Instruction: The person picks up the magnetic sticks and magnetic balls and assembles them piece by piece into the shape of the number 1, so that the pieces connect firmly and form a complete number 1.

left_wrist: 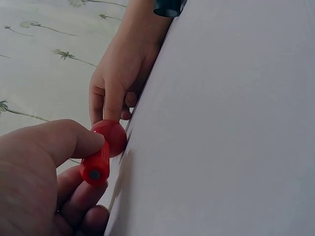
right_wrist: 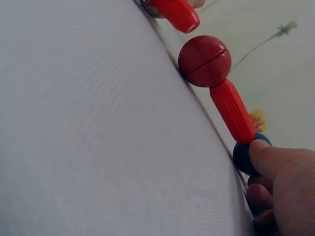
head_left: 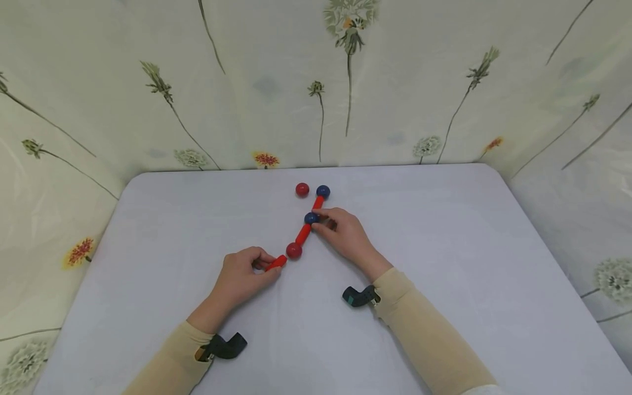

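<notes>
My left hand (head_left: 243, 277) pinches a short red rod (head_left: 277, 263) between thumb and fingers. In the left wrist view a small grey disc (left_wrist: 94, 174) shows in the rod's near end. A narrow gap separates this rod from a red ball (right_wrist: 204, 61) in the right wrist view. From that ball a second red rod (right_wrist: 232, 112) runs to a blue ball (head_left: 311, 218), which my right hand (head_left: 347, 235) holds between thumb and fingers. Beyond it, a third red rod (head_left: 318, 203) leads to another blue ball (head_left: 323, 191), so these pieces form a slanting chain.
A loose red ball (head_left: 302, 190) lies left of the chain's far end. White cloth covers the table (head_left: 444, 236), and a flower-printed curtain (head_left: 276, 82) stands behind it. Each wrist carries a black camera mount (head_left: 359, 296).
</notes>
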A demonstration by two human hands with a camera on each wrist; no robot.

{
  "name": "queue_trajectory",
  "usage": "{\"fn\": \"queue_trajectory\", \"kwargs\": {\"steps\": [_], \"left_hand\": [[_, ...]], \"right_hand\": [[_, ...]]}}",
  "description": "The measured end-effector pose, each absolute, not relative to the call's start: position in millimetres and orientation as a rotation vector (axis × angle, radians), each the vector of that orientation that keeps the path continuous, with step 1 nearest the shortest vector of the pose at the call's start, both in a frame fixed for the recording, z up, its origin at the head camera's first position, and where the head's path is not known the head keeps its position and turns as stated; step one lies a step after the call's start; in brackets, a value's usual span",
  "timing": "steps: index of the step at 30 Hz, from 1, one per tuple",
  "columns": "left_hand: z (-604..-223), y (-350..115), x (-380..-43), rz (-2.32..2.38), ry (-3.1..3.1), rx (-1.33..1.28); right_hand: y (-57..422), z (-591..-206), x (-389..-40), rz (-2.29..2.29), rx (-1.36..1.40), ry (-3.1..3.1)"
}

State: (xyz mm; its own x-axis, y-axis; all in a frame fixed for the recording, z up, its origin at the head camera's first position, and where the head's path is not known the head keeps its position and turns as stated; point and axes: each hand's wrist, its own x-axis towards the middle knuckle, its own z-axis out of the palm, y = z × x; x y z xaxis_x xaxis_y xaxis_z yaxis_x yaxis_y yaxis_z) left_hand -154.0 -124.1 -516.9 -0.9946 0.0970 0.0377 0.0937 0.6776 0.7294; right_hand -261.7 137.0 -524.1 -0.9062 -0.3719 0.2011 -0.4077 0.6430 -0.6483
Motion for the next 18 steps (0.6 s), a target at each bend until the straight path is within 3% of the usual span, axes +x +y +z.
{"fn": "queue_trajectory", "kwargs": {"steps": [18], "left_hand": [[-512.5,-116.1,-153.5,1.122,2.96,0.226]], "right_hand": [[136.7,-522.4,-262.7,1.138,0.669,-2.799]]}}
